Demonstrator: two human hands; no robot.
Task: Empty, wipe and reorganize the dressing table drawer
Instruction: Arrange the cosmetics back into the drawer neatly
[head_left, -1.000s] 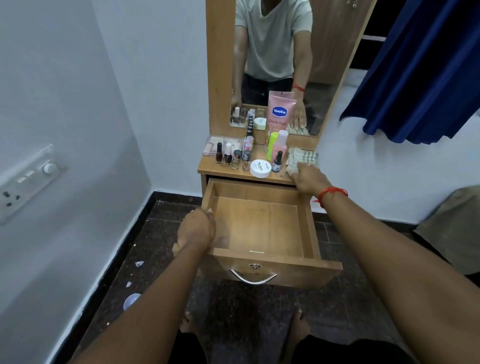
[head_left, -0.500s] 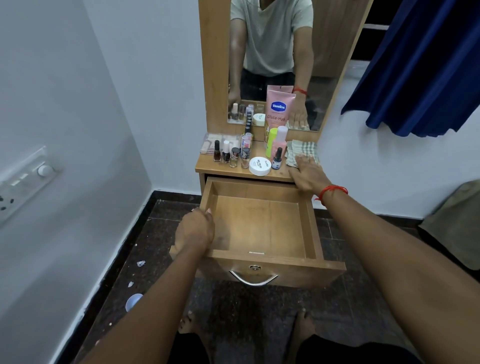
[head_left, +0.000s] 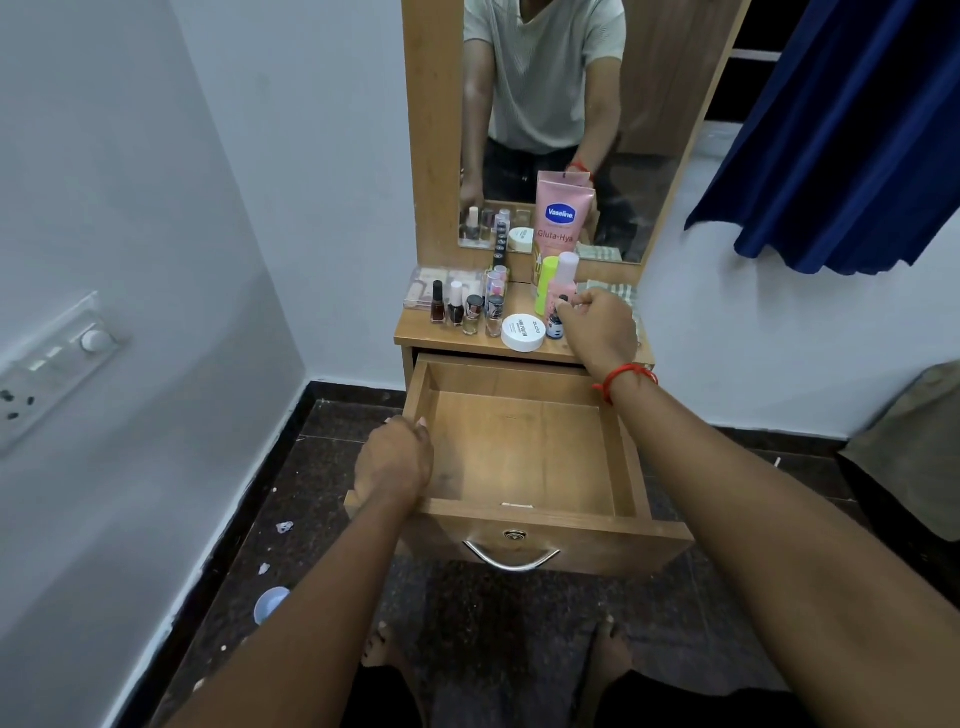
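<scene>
The drawer (head_left: 519, 447), a smooth, light brown wooden box with a curved metal handle (head_left: 511, 558), stands open below the table top (head_left: 457, 340). It holds only a small white scrap by its front wall. The left hand (head_left: 395, 460) grips the drawer's left wall with curled fingers. Above the drawer's back right corner, the right hand (head_left: 597, 327) pinches the dark cap of a small bottle (head_left: 556, 326). Behind the drawer stand a round white jar (head_left: 523, 332), glass nail polish bottles (head_left: 455, 310), a pink tube (head_left: 561, 218) and a checked cloth (head_left: 621, 293).
</scene>
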